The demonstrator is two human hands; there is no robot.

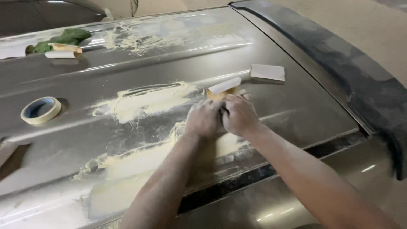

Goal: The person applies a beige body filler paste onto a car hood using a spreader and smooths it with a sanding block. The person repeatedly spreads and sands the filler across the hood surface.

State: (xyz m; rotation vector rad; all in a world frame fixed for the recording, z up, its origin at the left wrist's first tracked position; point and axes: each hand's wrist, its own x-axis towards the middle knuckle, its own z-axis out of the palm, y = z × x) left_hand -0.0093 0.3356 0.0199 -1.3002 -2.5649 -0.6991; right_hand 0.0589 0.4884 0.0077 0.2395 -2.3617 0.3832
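Dim, warm indoor light, soft white glare streaks along the ribbed car roof [127, 63], faint shadows under the forearms, slight motion blur on both hands, mild wide-angle bending at edges

There is one view only, from the camera on my head, looking down and forward over my forearms. My left hand [203, 118] and right hand [239, 114] sit just right of centre, close to the lens, pressed together on the car roof panel [140, 68]. Beyond my hands the panel runs to the top edge; left of them it reaches a masking tape roll [41, 110]
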